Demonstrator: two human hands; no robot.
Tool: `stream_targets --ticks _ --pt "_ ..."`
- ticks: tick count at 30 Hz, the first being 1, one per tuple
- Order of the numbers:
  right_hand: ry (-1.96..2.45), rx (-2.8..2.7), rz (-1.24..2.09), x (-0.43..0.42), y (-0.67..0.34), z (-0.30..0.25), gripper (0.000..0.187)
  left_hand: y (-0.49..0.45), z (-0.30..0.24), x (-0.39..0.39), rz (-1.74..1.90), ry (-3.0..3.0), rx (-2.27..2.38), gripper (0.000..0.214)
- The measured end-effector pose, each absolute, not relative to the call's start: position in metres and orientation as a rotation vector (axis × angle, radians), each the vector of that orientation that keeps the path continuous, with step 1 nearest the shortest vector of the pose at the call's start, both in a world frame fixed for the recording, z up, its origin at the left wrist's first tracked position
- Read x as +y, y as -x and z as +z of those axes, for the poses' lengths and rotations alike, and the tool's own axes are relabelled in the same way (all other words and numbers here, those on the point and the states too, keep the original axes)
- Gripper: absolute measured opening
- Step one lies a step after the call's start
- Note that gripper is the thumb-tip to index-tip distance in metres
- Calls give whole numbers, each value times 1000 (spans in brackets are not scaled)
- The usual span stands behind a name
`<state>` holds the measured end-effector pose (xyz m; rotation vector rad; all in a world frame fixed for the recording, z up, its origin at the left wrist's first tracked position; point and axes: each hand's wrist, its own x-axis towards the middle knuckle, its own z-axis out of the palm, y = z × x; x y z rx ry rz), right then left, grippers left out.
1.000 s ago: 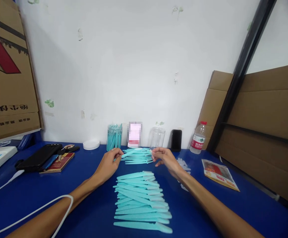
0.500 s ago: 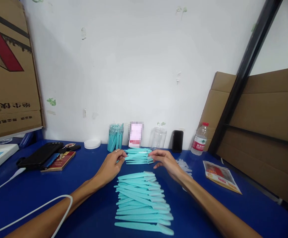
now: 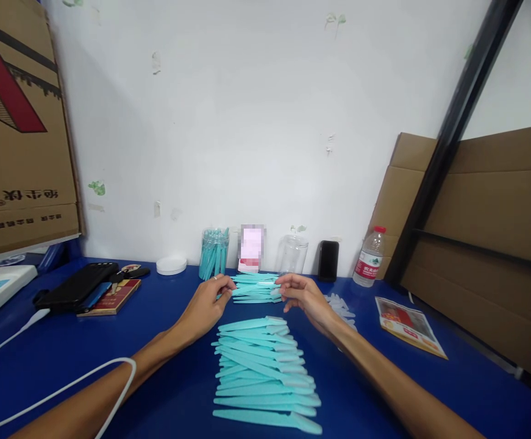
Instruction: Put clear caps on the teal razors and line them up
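Two groups of turquoise eyebrow razors lie on the blue table. The far group (image 3: 255,292) is between my hands, its razors lying crosswise. My left hand (image 3: 210,299) pinches the handle end of a razor at this group's left side. At the opposite side, my right hand (image 3: 304,296) has thumb and fingers closed around a razor's blade end; the fingertips partly cover it. Closer to me is the larger group of razors (image 3: 260,372), overlapping in a column with blade ends to the right. Small translucent plastic caps (image 3: 339,310) lie beside my right wrist, partly hidden by it.
Along the wall stand a jar of razors (image 3: 214,255), a clear jar (image 3: 293,256), a black phone-like device (image 3: 328,261) and a water bottle (image 3: 369,259). A white lid (image 3: 171,266), a power bank (image 3: 75,288) and a packet (image 3: 410,326) lie around. A white cable (image 3: 77,378) crosses my left forearm.
The view has shifted very slightly. Both hands stay at the far group of razors, with only a tiny movement of the right fingers.
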<state>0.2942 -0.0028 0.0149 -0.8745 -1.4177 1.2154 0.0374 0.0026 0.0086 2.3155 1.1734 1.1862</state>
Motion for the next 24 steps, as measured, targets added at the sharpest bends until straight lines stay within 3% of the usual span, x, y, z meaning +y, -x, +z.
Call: stream_targets --ticks 24 --pt "822 -1437 1233 -7 -285 9 20 -47 6 -14 1083 -2407 1081 18"
